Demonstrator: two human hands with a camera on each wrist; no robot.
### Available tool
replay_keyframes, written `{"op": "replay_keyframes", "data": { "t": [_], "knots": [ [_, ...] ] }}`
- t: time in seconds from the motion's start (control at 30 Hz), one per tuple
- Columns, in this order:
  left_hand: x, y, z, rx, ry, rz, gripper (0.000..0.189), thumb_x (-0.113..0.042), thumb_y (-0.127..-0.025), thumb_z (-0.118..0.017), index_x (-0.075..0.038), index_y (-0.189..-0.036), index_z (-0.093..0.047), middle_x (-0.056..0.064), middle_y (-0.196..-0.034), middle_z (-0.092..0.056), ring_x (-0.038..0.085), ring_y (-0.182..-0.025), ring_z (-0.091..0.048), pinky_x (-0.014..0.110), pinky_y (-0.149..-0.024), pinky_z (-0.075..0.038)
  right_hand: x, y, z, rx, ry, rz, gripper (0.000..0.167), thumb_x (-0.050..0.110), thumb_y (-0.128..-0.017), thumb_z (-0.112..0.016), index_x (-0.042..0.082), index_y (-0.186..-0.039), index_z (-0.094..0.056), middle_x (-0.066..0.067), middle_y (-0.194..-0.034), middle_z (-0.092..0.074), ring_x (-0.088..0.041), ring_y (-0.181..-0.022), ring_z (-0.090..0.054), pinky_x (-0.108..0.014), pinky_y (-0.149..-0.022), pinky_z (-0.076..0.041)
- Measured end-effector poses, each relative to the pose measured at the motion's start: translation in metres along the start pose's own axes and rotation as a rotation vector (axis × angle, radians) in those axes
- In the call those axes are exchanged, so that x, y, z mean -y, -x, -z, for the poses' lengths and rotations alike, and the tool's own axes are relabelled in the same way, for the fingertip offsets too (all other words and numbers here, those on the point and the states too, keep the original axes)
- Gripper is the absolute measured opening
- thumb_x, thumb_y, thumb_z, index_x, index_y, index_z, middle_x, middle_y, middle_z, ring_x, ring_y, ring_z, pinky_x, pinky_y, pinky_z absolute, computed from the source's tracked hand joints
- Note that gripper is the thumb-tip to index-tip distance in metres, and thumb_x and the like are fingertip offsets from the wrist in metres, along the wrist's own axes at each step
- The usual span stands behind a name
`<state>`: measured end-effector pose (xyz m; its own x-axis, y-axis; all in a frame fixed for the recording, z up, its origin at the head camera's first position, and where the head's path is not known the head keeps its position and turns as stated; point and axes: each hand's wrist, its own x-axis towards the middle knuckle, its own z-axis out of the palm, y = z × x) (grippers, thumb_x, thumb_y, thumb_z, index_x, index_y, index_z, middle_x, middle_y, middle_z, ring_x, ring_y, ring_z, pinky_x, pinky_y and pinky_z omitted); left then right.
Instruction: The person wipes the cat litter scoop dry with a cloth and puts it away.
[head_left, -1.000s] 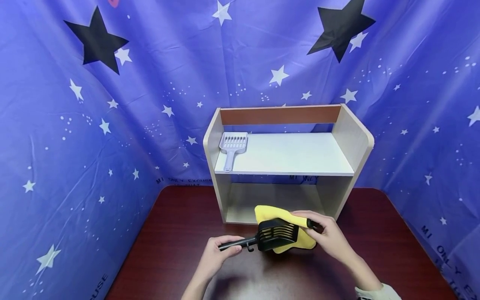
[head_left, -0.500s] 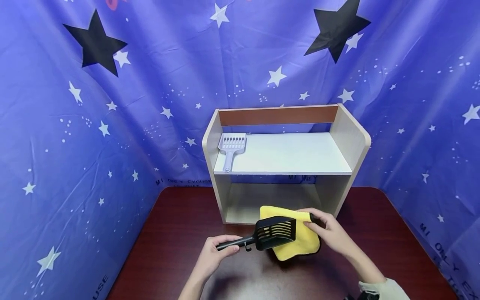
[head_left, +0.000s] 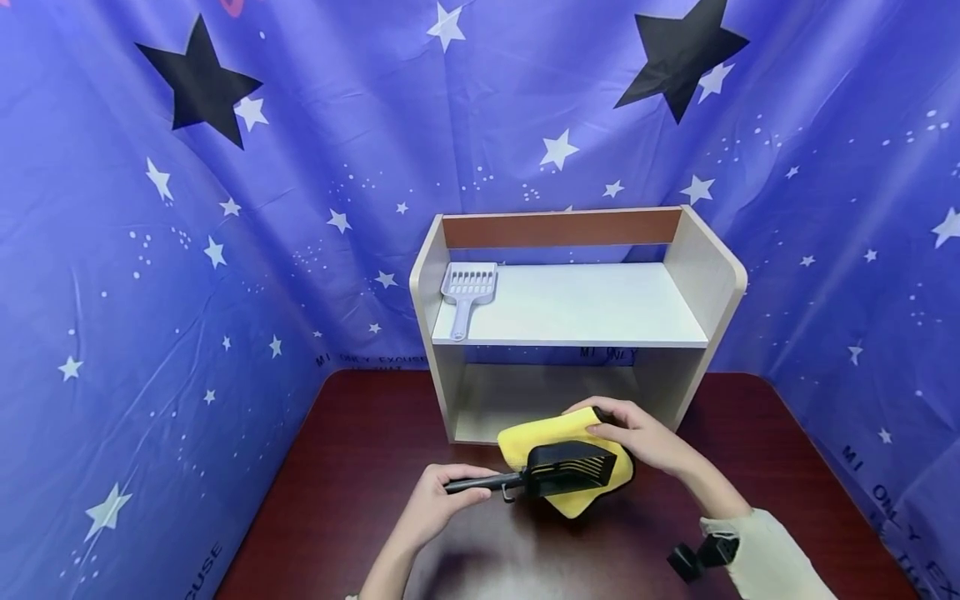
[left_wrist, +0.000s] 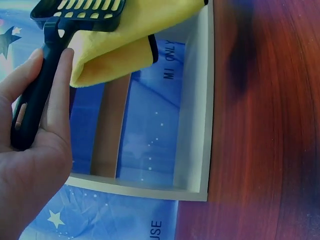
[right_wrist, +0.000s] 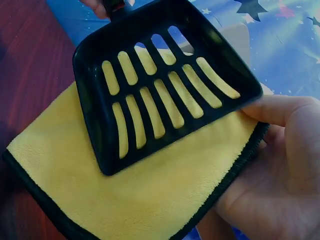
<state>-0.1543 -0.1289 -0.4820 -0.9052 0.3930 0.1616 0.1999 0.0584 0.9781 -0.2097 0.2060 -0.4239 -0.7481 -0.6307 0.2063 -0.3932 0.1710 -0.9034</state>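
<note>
My left hand [head_left: 433, 508] grips the handle of a black slotted litter scoop [head_left: 551, 457], held above the table with its head toward the right. In the left wrist view the scoop handle [left_wrist: 40, 95] lies between thumb and fingers. A yellow cloth [head_left: 536, 433] with black edging is behind and under the scoop head, pinched at its edge by my right hand [head_left: 645, 437]. From the right wrist, the cloth [right_wrist: 160, 195] shows through the slots of the scoop [right_wrist: 200, 30], and the right thumb lies at the scoop's front corner. The right fingers behind the cloth are partly hidden.
Behind the hands stands a two-tier wooden shelf [head_left: 723, 283]. A pale grey slotted scoop [head_left: 462, 312] lies at the left of its upper board [head_left: 592, 304]. Blue star-patterned curtains [head_left: 360, 167] surround the dark red table [head_left: 360, 450].
My right hand has shifted up and left, drawing the cloth along the back of the scoop. The cloth's folded-over part has opened out. The scoop has moved slightly to the right.
</note>
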Motion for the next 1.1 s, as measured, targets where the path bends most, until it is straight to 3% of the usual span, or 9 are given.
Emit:
{"op": "replay_keyframes", "data": {
  "t": [0.2,0.33,0.67,0.87,1.1],
  "knots": [
    [0.002,-0.002,-0.001,0.002,-0.031,-0.053,0.025,-0.009,-0.087,-0.074,0.004,-0.109,-0.074,0.025,-0.103,-0.074,-0.002,-0.084,-0.065,0.014,-0.068,-0.053,0.005,-0.007,-0.008,0.147,-0.035,0.015,0.031,0.007,-0.104,-0.046,0.005,-0.133,-0.057,-0.019,-0.125,-0.062,-0.006,-0.106,-0.062,-0.023,-0.088,-0.055],
    [0.002,-0.002,-0.002,-0.015,-0.046,-0.052,0.024,-0.011,-0.087,-0.075,0.002,-0.108,-0.075,0.023,-0.101,-0.075,-0.003,-0.081,-0.063,0.014,-0.065,-0.051,0.004,-0.008,-0.011,0.172,-0.031,0.004,0.031,0.008,-0.105,-0.045,0.006,-0.133,-0.056,-0.019,-0.125,-0.061,-0.005,-0.108,-0.060,-0.021,-0.092,-0.052],
    [0.002,-0.001,0.000,-0.024,-0.030,-0.040,0.024,-0.011,-0.088,-0.075,0.000,-0.109,-0.075,0.016,-0.104,-0.076,-0.001,-0.087,-0.067,0.017,-0.073,-0.056,0.003,0.000,-0.005,0.119,-0.060,-0.005,0.029,0.009,-0.104,-0.045,0.005,-0.130,-0.058,-0.007,-0.124,-0.062,-0.005,-0.112,-0.058,-0.019,-0.094,-0.049],
    [0.004,-0.001,0.003,-0.044,-0.020,-0.056,0.022,-0.005,-0.088,-0.072,0.002,-0.109,-0.074,0.021,-0.103,-0.075,-0.003,-0.085,-0.067,0.017,-0.074,-0.056,0.000,0.008,-0.002,0.079,-0.108,-0.007,0.030,0.007,-0.104,-0.043,0.001,-0.131,-0.056,-0.003,-0.122,-0.062,-0.006,-0.111,-0.058,-0.020,-0.092,-0.050],
    [0.005,0.001,0.010,-0.096,0.002,-0.029,0.023,0.005,-0.088,-0.068,0.006,-0.111,-0.072,0.027,-0.105,-0.073,-0.004,-0.086,-0.067,0.019,-0.076,-0.058,-0.002,0.021,0.000,0.002,-0.187,-0.028,0.032,0.006,-0.105,-0.041,-0.004,-0.134,-0.050,0.006,-0.119,-0.064,-0.004,-0.107,-0.062,-0.021,-0.087,-0.054]
  ]
}}
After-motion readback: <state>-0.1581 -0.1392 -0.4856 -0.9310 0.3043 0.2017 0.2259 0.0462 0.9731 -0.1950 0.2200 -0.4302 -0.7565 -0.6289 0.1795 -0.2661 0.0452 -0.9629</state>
